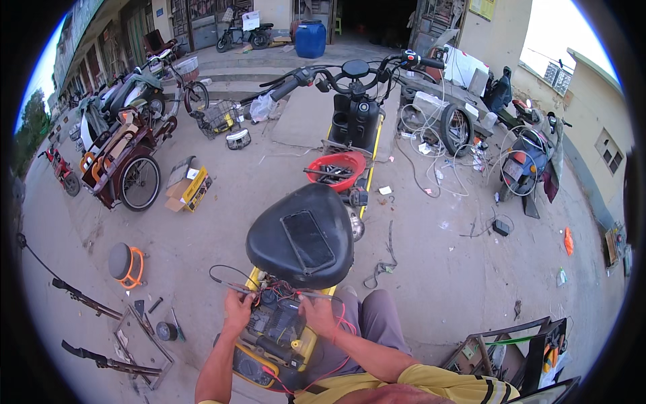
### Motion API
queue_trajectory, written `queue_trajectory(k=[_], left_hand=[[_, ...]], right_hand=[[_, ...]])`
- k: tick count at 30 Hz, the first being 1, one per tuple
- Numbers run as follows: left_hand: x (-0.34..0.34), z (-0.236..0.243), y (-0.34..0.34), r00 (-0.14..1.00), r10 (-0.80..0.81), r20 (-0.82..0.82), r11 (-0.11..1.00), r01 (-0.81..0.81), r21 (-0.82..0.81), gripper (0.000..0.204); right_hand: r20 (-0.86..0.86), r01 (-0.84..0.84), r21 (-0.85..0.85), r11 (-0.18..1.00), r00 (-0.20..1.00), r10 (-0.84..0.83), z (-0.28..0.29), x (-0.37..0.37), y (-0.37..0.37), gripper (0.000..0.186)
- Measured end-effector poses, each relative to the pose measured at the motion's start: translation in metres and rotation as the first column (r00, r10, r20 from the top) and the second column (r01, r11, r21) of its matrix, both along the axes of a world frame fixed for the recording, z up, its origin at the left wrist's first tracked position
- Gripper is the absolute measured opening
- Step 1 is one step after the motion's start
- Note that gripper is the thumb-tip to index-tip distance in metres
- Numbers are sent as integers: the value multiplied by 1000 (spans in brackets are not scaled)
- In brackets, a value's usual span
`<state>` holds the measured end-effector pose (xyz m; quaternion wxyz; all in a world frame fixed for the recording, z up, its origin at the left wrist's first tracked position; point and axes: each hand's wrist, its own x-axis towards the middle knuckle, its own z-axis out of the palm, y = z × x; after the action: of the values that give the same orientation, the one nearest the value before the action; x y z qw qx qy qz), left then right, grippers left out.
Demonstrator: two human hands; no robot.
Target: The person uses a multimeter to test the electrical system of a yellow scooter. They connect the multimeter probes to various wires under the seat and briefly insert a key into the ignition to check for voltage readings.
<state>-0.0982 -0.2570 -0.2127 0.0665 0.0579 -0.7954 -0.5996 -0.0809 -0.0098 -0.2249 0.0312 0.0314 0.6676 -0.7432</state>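
Observation:
My left hand (237, 310) is closed on a test probe (237, 289) with a black lead, at the left of the scooter's open wiring compartment (276, 322). My right hand (317, 316) grips another probe (311, 294) with a red lead, at the compartment's right, among thin wires. A yellow multimeter (250, 369) lies below my hands, with the red lead plugged into it. Just above them is the black seat (272, 229), with a dark phone-like rectangle (306, 239) on top. Farther forward, a red basin (352, 161) holds metal tools on the yellow-framed scooter. The probe tips are too small to make out.
A grey stool (121, 259), loose tools (167, 330) and metal frames lie to my left. An opened carton (188, 185) and parked tricycle (131, 172) are beyond. Tangled cables, a loose tyre (456, 128) and a blue scooter (521, 161) stand right. A metal rack (511, 350) is at lower right.

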Motion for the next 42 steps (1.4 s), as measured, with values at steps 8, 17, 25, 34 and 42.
queue_trajectory(k=[8,17,25,34,42], left_hand=[[2,-20,-12,1000,-11,2,999,11,-35,28],[8,34,17,992,31,-121,997,-22,78,17],[46,166,77,796,-562,-226,521,129,-844,14],[26,197,175,545,-838,32,178,327,-928,13],[-95,255,247,572,-816,-85,325,332,-885,38]], right_hand=[[-65,-14,90,996,998,20,22,7,-2,17],[-197,-17,53,998,980,27,22,17,3,23],[-312,-101,140,985,940,141,76,68,59,32],[-93,-18,-414,910,995,-23,111,70,105,35],[-30,116,-473,873,989,-147,75,18,165,21]])
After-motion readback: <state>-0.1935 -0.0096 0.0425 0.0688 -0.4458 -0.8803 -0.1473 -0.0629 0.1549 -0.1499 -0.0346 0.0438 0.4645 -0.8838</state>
